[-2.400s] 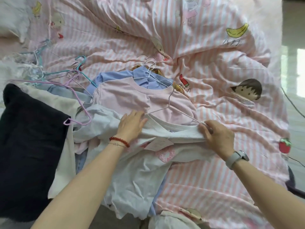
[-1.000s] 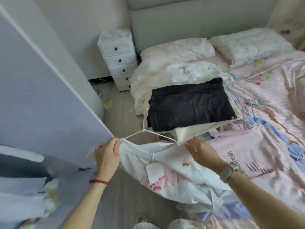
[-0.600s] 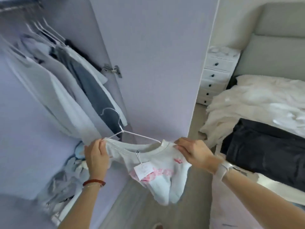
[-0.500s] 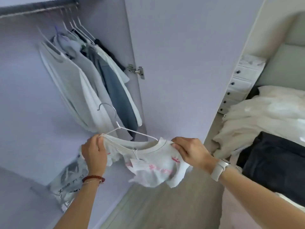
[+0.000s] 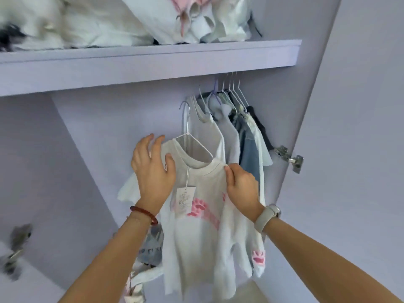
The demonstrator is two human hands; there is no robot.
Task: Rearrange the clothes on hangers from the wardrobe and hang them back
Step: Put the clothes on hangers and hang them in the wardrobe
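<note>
1. Both arms reach up and forward into the open wardrobe point(image 5: 109, 119), forearms rising from the bottom edge of the view toward a white T-shirt point(image 5: 196, 237) with pink paw prints.
2. The left hand point(image 5: 153, 169) sits at the shirt's left shoulder, back of the hand facing out. Its grip is apart: the fingers are spread and fairly straight, fingertips over the top of the shoulder, thumb lying on the fabric near the collar. It touches the cloth rather than clasping it.
3. A red bead bracelet point(image 5: 144, 215) circles the left wrist.
4. The right hand point(image 5: 242, 186) is at the shirt's right shoulder, just beside the collar. Its grip is together on the fabric, fingertips pinching the shoulder seam, knuckles toward me.
5. A pale watch point(image 5: 267, 217) is strapped on the right wrist.
6. The shirt hangs on a thin white wire hanger point(image 5: 190, 138), whose long neck runs upward toward the underside of the shelf point(image 5: 153, 62); I cannot tell whether its hook is on a rail.
7. A paper tag point(image 5: 184, 202) dangles on a string from the collar, down the front of the shirt.
8. Just to the right, touching the shirt, a row of hanging clothes point(image 5: 238, 132) in white, grey and denim fills the wardrobe's right end, beside the door hinge point(image 5: 290, 158).
9. Above, bundled white and pink laundry point(image 5: 131, 18) lies along the shelf.
10. Below the left forearm, near the wardrobe's lower part, crumpled printed fabric point(image 5: 150, 248) shows.
</note>
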